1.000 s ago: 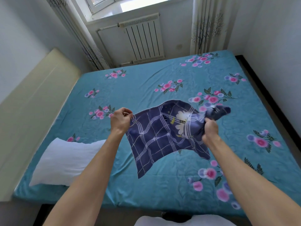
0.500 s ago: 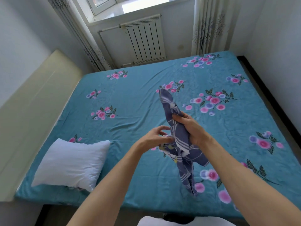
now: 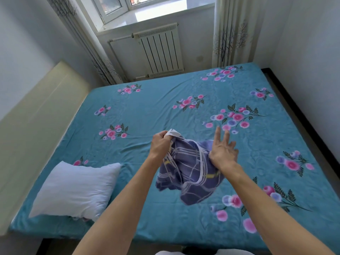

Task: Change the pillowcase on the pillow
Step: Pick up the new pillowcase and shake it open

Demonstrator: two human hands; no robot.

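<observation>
A dark blue checked pillowcase (image 3: 189, 173) hangs bunched in the air above the bed. My left hand (image 3: 161, 145) grips its top edge, where a white inner corner pokes out. My right hand (image 3: 223, 150) is against the fabric's right side with its fingers spread and straight; whether the thumb pinches the cloth is hidden. A bare white pillow (image 3: 77, 188) lies on the bed at the lower left, apart from both hands.
The bed (image 3: 147, 116) wears a teal sheet with pink flowers and fills most of the room. A cream headboard (image 3: 36, 115) runs along its left side. A white radiator (image 3: 160, 52) and curtains stand under the window beyond it. A wall closes the right side.
The pillowcase went from a twisted rope held by both hands to a looser bundle. My left hand has taken its top edge; my right hand's fingers have opened out.
</observation>
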